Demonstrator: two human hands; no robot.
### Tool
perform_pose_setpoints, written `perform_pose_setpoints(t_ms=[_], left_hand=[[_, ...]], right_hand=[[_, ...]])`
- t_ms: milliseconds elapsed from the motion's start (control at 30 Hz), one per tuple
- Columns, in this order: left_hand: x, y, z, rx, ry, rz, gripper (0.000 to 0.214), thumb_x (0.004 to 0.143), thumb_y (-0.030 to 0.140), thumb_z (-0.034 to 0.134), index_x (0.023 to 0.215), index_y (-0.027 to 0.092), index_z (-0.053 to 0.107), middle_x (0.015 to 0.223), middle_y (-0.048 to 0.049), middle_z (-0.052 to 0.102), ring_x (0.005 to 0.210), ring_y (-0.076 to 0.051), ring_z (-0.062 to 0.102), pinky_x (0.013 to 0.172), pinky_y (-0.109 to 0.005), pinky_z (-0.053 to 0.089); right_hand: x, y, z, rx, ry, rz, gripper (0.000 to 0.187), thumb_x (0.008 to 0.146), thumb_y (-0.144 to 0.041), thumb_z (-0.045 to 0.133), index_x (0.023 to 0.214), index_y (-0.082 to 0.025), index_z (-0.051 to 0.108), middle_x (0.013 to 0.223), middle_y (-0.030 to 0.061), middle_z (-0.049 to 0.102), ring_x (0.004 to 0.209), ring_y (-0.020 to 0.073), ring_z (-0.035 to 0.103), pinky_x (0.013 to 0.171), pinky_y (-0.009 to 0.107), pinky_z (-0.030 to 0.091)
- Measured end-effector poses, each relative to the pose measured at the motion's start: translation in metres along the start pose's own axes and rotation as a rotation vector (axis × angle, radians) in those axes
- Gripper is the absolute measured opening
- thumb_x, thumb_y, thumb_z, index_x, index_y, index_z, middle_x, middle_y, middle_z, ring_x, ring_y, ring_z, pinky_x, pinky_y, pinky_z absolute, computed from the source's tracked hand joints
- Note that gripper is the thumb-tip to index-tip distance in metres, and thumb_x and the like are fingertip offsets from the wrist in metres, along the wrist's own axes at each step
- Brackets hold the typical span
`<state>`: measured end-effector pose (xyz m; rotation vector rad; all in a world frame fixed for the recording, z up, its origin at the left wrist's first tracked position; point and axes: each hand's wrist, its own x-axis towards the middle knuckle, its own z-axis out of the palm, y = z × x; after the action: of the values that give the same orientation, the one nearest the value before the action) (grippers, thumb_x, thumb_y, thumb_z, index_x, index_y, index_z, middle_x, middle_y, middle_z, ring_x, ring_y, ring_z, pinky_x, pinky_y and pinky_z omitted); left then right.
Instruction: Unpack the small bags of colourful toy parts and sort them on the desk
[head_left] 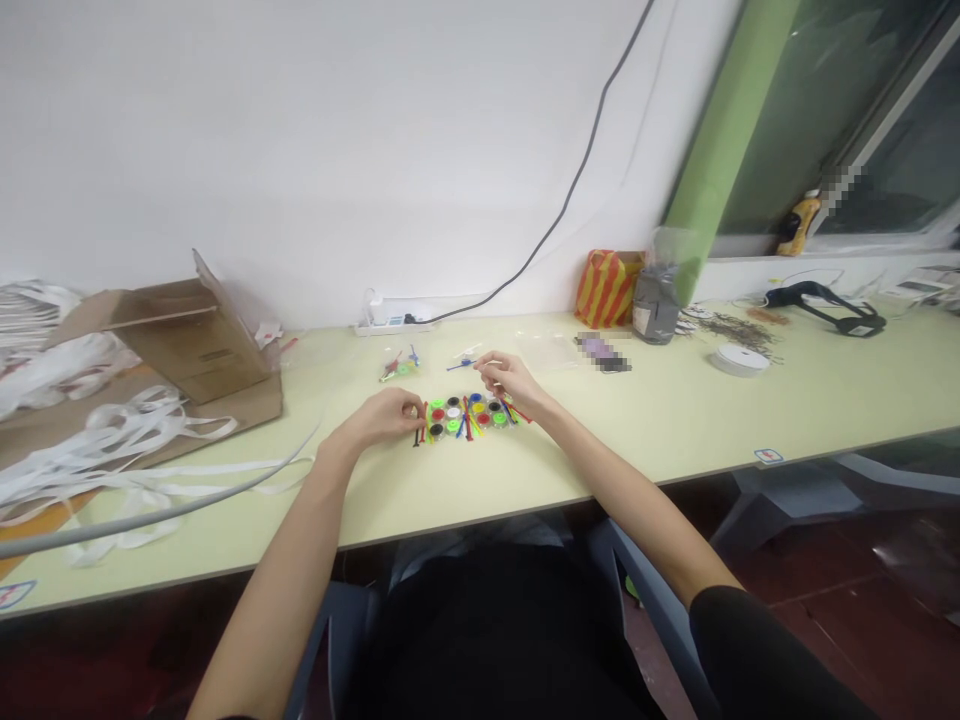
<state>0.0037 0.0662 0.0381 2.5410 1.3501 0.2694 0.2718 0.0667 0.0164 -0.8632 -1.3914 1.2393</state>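
Observation:
Rows of small round discs (454, 412) in red, green, black, white, blue and yellow lie on the pale table, with thin coloured plastic sticks (469, 420) between and beside them. My left hand (386, 413) is at the left end of this group, fingers curled and closed by the red and black sticks (417, 432). Over the group's far right side is my right hand (508, 380), its fingers bent together. A blue stick (459, 366) lies just left of its fingertips. What either hand pinches is too small to make out.
A small clear bag with coloured pieces (400, 368) lies behind. At left are a cardboard box (191, 335) and heaped white ribbon (112, 440). A power strip (390, 326), striped bag (604, 288), dark bag (656, 310), blurred phone (604, 352) and white roll (739, 360) stand farther back.

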Motion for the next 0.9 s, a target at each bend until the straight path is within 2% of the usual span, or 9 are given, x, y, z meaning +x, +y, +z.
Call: perform_pose_setpoints(t_ms=[133,567,900], left_hand=[[0.0014,-0.0029,0.0014,-0.006,-0.015,0.011,0.03,0.077,0.043,0.061,0.083,0.018,0.076,0.055,0.0025,0.044,0.053,-0.012,0.037,0.052,-0.026,0.025],[0.0043,-0.0057,0.0032,0.009,-0.043,0.017,0.025,0.078,0.036,0.058,0.084,0.019,0.076,0.057,0.0019,0.048,0.054,-0.013,0.042,0.054,-0.026,0.028],[0.0027,-0.0043,0.0027,-0.018,-0.01,0.003,0.028,0.08,0.041,0.058,0.081,0.018,0.075,0.057,0.0005,0.052,0.055,-0.013,0.043,0.054,-0.025,0.03]], right_hand=[[0.0005,0.0,0.0001,0.002,-0.001,-0.002,0.02,0.076,-0.034,0.065,0.089,-0.019,0.061,0.06,-0.004,0.051,0.047,0.0082,0.04,0.041,0.019,0.025],[0.001,0.0016,-0.0003,-0.004,0.0,-0.003,0.018,0.077,-0.033,0.065,0.089,-0.019,0.062,0.06,-0.0035,0.051,0.048,0.0084,0.04,0.041,0.019,0.024],[-0.0003,0.0005,-0.0002,0.002,-0.008,-0.01,0.019,0.077,-0.033,0.064,0.09,-0.019,0.061,0.06,-0.0037,0.051,0.048,0.0082,0.039,0.041,0.019,0.025]])
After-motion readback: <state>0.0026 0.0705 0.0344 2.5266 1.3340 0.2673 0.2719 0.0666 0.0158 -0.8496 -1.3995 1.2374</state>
